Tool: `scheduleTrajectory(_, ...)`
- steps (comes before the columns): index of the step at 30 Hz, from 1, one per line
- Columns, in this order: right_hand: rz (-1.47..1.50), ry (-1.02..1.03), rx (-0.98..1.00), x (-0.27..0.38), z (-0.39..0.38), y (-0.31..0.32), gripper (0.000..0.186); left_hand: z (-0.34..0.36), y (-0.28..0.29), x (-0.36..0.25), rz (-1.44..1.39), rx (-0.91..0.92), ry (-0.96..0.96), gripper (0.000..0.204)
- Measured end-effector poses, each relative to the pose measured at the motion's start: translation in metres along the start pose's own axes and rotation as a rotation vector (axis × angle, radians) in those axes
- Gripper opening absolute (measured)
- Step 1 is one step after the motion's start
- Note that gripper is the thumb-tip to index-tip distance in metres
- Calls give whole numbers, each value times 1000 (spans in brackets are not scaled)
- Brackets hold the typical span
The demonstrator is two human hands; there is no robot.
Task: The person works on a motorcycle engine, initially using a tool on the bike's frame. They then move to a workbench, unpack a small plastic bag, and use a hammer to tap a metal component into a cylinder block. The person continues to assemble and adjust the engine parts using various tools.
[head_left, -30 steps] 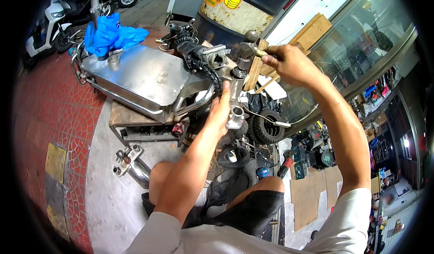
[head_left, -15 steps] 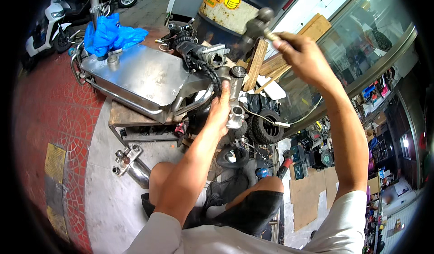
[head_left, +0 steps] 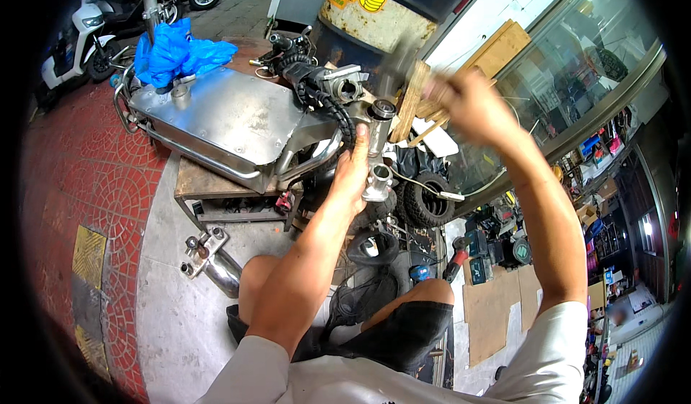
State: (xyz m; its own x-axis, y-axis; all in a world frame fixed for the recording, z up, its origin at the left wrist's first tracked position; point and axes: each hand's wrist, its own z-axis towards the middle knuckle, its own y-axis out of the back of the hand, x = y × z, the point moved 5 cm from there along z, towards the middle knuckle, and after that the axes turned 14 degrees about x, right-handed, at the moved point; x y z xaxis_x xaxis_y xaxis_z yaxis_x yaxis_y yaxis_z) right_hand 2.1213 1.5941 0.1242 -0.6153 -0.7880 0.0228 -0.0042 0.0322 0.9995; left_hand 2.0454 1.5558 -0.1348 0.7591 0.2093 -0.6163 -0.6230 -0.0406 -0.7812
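Note:
My left hand [head_left: 351, 174] is wrapped around the silver head tube end [head_left: 378, 141] of a metal scooter frame [head_left: 229, 120], thumb up along its side. A dark-centred bearing ring [head_left: 383, 108] sits at the tube's top. Below the hand juts a smaller open metal collar [head_left: 379, 176]. My right hand [head_left: 471, 105], smeared by motion, is closed on a hammer [head_left: 397, 66]. The blurred hammer head is above the bearing ring, apart from it. Black wrapped cables [head_left: 324, 102] and a handlebar with controls [head_left: 291, 44] lie against the frame by my left hand.
The frame rests on a low bench [head_left: 198, 182]. On the floor lies a silver fork clamp part [head_left: 216, 260]. A rusty drum [head_left: 378, 26], wood pieces [head_left: 407, 105] and small black tyres [head_left: 425, 201] stand beyond. Tools [head_left: 458, 256] and cardboard [head_left: 491, 314] are at right; a blue bag [head_left: 173, 53] tops the frame.
My right hand and the hammer have swung downward and blurred, the hammer head lower toward the bearing ring. My left hand keeps its grip on the tube; the view has shifted slightly.

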Motion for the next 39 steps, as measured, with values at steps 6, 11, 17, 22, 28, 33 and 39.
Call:
scheduleTrajectory(6,-77,130,-106,21,8,31,43,7,15,7,42,-117,-7,81)
scheduleTrajectory(11,-6,-47,-12,13,12,9,44,1,2,0,2,23,-4,80)
scheduleTrajectory(17,5,14,-18,17,12,23,44,-2,3,-2,10,31,-3,80)
scheduleTrajectory(22,53,9,-8,13,-3,2,43,-7,-5,-6,12,34,12,78)
scheduleTrajectory(28,-105,82,22,28,-6,21,43,-5,-2,-3,-74,58,-21,73)
scheduleTrajectory(33,2,45,-124,10,-11,29,44,-2,-7,0,-136,42,-47,76)
scheduleTrajectory(39,-60,39,-70,10,-14,17,42,1,1,2,-92,66,-19,80)
